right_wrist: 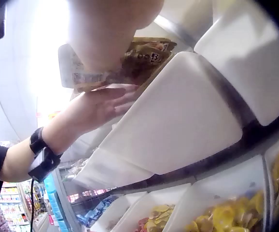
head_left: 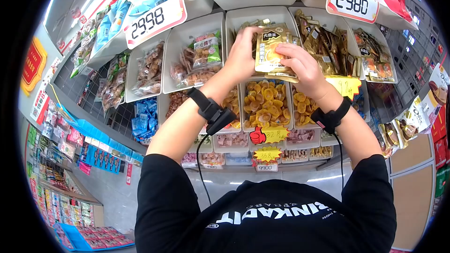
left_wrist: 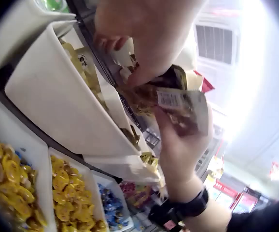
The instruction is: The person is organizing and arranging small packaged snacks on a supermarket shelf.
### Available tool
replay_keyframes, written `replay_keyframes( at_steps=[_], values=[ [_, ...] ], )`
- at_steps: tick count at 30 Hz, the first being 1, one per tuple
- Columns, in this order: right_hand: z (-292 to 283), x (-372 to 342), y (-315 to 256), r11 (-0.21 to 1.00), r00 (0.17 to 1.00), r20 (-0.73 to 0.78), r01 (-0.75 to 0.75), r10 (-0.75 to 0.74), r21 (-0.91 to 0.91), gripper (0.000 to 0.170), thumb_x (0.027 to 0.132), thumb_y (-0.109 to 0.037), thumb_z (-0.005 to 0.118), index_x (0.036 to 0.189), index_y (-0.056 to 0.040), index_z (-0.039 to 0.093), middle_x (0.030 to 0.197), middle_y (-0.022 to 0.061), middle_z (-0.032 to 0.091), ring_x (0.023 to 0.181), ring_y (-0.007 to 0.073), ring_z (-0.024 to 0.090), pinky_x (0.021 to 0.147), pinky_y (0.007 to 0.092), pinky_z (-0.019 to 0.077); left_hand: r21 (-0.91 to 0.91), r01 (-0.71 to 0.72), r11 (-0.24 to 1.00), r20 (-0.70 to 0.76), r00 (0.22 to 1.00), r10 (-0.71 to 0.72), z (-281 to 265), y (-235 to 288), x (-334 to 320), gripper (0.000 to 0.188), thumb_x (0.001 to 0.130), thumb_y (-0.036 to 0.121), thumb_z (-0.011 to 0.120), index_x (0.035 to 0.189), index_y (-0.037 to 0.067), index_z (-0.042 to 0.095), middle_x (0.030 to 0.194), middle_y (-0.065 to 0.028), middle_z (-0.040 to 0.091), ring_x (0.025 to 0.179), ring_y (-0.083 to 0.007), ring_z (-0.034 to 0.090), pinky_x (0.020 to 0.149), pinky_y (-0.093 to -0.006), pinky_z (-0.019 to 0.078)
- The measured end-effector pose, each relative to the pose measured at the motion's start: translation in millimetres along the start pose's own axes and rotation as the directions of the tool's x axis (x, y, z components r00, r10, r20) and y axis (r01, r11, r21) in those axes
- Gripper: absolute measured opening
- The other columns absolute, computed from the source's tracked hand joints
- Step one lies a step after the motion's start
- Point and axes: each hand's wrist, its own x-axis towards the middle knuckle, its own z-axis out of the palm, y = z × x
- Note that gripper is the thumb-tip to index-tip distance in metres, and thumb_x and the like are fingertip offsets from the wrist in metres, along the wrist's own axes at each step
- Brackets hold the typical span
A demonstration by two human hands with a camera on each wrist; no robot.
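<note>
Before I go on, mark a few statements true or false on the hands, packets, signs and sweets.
1. Both the left hand and the right hand are on the gold packets. True.
2. The upper left price sign reads 2980. False: the left sign reads 2998; the right sign reads 2980.
3. Only the left wrist wears a strap. False: there is a left strap and a right strap.
4. Yellow-wrapped sweets fill a bin on the person's side of the packets. True.
5. The shirt is plain white. False: the shirt is black with white lettering.
</note>
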Motion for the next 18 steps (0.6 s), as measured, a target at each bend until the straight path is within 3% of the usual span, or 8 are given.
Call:
replay_keyframes(
  at_steps=[1,2,3,5,9,12,18],
  values=[
    [-1.4,2.0,1.8,1.000,1.000,0.000,0.004,-0.004,-0.001,0.019,0.062,0.003,0.057,0.080,0.0017,0.050,0.098,0.0159,0.056,0.092,0.0316,0.055,0.080,0.0385,0.0467,-0.237,0.176,0.956,0.014,0.984,-0.178,1.6,-4.4,0.0,0.049,0.067,0.005,0.065,0.110,0.001,0.041,0.108,-0.0176,0.049,0.100,-0.0304,0.051,0.083,-0.0369,0.0428],
    [-2.5,4.5,4.1,0.998,0.999,0.023,0.045,-0.044,-0.039,0.017,0.064,0.000,0.056,0.079,0.0017,0.049,0.098,0.0158,0.056,0.092,0.0312,0.055,0.080,0.0386,0.0469,-0.415,0.387,0.824,0.142,0.922,-0.361,-0.3,-9.9,-0.7,0.048,0.075,0.007,0.059,0.116,-0.002,0.035,0.111,-0.0182,0.048,0.102,-0.0287,0.051,0.083,-0.0370,0.0446],
    [-3.2,7.0,6.6,0.993,0.995,0.048,0.088,-0.084,-0.076,0.015,0.065,-0.004,0.056,0.077,0.0017,0.049,0.097,0.0157,0.056,0.092,0.0308,0.055,0.080,0.0387,0.0470,-0.557,0.663,0.501,0.318,0.727,-0.608,-9.5,5.4,7.9,0.046,0.083,0.011,0.052,0.121,-0.002,0.031,0.115,-0.0193,0.045,0.103,-0.0248,0.051,0.086,-0.0363,0.0441],
    [-3.8,11.7,13.1,0.986,0.988,0.076,0.144,-0.138,-0.085,0.016,0.064,-0.005,0.056,0.077,0.0015,0.049,0.097,0.0154,0.056,0.092,0.0302,0.055,0.081,0.0383,0.0471,-0.681,0.732,0.028,0.630,0.604,-0.488,-22.7,-1.0,14.5,0.041,0.087,0.015,0.046,0.120,-0.003,0.032,0.112,-0.0184,0.048,0.098,-0.0249,0.054,0.084,-0.0372,0.0459],
    [-4.7,20.9,23.5,0.948,0.942,0.201,0.296,-0.269,-0.115,0.017,0.062,-0.005,0.056,0.075,0.0014,0.048,0.097,0.0149,0.055,0.093,0.0288,0.054,0.082,0.0373,0.0469,-0.763,0.638,-0.106,0.623,0.681,-0.384,-20.3,7.1,30.7,0.034,0.088,0.017,0.045,0.115,-0.004,0.040,0.106,-0.0166,0.053,0.091,-0.0236,0.057,0.082,-0.0369,0.0470],
    [-1.0,29.3,33.4,0.934,0.924,0.232,0.336,-0.303,-0.118,0.017,0.064,-0.006,0.055,0.076,0.0011,0.046,0.097,0.0145,0.053,0.093,0.0288,0.054,0.081,0.0365,0.0469,-0.708,0.695,0.125,0.550,0.654,-0.520,-14.5,3.5,42.5,0.023,0.085,0.013,0.050,0.100,-0.005,0.051,0.098,-0.0135,0.057,0.087,-0.0207,0.059,0.077,-0.0338,0.0494],
    [2.5,26.6,40.1,0.952,0.924,0.327,0.260,-0.196,-0.163,0.022,0.065,-0.006,0.054,0.083,-0.0005,0.044,0.097,0.0122,0.050,0.095,0.0277,0.051,0.078,0.0340,0.0457,-0.715,0.681,0.158,0.488,0.647,-0.586,2.0,-10.4,59.1,0.020,0.080,0.005,0.055,0.094,-0.009,0.053,0.093,-0.0158,0.058,0.080,-0.0231,0.060,0.069,-0.0340,0.0522]
  ],
)
